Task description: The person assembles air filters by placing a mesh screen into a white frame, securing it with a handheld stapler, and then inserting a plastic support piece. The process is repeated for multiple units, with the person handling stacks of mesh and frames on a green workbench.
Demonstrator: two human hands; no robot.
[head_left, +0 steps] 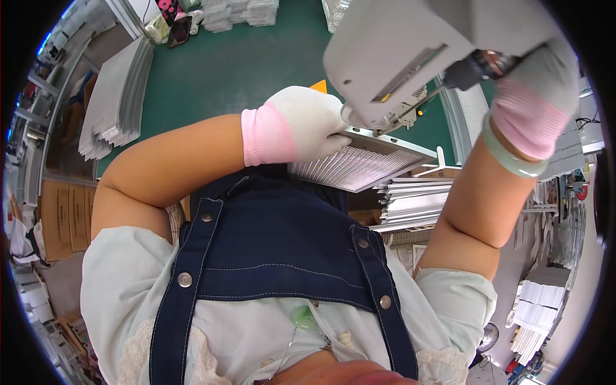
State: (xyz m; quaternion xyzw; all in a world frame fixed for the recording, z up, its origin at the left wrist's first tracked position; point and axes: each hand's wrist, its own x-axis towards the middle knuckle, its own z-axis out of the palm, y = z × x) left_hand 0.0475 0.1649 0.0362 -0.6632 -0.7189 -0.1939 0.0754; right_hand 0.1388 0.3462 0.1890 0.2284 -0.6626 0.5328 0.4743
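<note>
My left hand (305, 122), in a white knit glove with a pink cuff, is closed on the edge of a silver framed panel (359, 168) with a fine ribbed or mesh face. The panel hangs tilted at the table's near edge. My right hand (542, 80), gloved alike, is closed round a screwdriver (465, 72) with a black collar and a long thin shaft. Its tip reaches down to the panel's upper frame edge, close to my left fingers. A large grey-white machine body (398, 58) hangs over the panel and hides part of the tool and of my right fingers.
On the green table (237, 70) a stack of white panels (119, 96) stands at the left. Clear packaged pieces (237, 13) and a dark phone (179, 32) lie at the back. More panels (414, 202) are stacked below the near edge. Brown cartons (61, 218) stand at the left.
</note>
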